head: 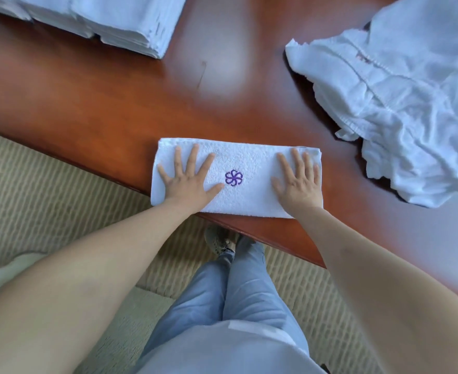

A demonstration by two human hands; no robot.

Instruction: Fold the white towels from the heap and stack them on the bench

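Note:
A folded white towel point(245, 163) with a purple flower emblem lies at the near edge of the reddish wooden bench point(109, 103). My left hand point(188, 176) presses flat on its left half, fingers spread. My right hand point(299, 179) lies flat on its right half, fingers straight. A stack of folded white towels point(109, 20) sits at the bench's far left. The crumpled heap of white towels point(400, 101) spreads over the bench's right side.
Beige patterned carpet point(47, 190) lies below the bench's front edge. My legs in light blue trousers and one shoe point(219, 241) stand close against the bench. Bare bench surface runs between the stack and the heap.

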